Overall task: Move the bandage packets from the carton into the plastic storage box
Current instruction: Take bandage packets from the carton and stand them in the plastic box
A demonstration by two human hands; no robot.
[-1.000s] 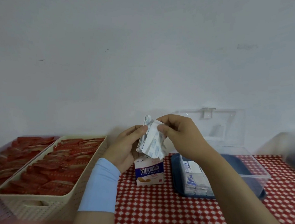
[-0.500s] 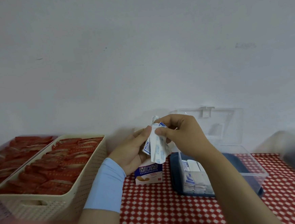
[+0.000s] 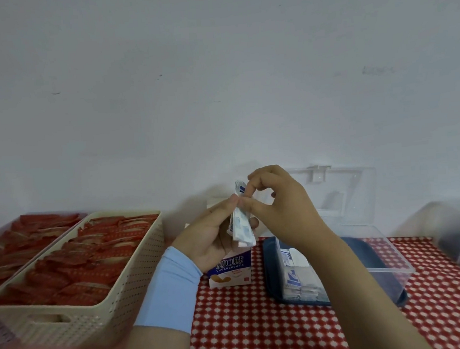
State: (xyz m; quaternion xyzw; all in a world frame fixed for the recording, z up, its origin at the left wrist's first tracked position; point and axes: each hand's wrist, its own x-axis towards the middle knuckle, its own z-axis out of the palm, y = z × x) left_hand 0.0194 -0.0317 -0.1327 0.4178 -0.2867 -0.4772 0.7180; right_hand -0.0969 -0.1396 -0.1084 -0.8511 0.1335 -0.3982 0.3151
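A small white-and-blue carton (image 3: 231,270) stands upright on the red checked tablecloth. Just above it my left hand (image 3: 209,236) holds a stack of white-and-blue bandage packets (image 3: 241,225) upright between thumb and fingers. My right hand (image 3: 281,209) pinches the top of that stack with thumb and fingertips. To the right, a clear plastic storage box (image 3: 389,261) with its lid (image 3: 334,191) tipped back stands on a dark blue base; several packets (image 3: 298,282) lie in its left end, partly hidden by my right forearm.
A cream perforated basket (image 3: 102,319) full of red sachets stands at the left, with a second tray of red sachets (image 3: 6,244) behind it. Another clear container (image 3: 459,233) sits blurred at the far right. A white wall runs close behind everything.
The packet stack has been squared up and turned more upright between both hands. My right fingers have shifted to pinch its top edge. The carton stays put.
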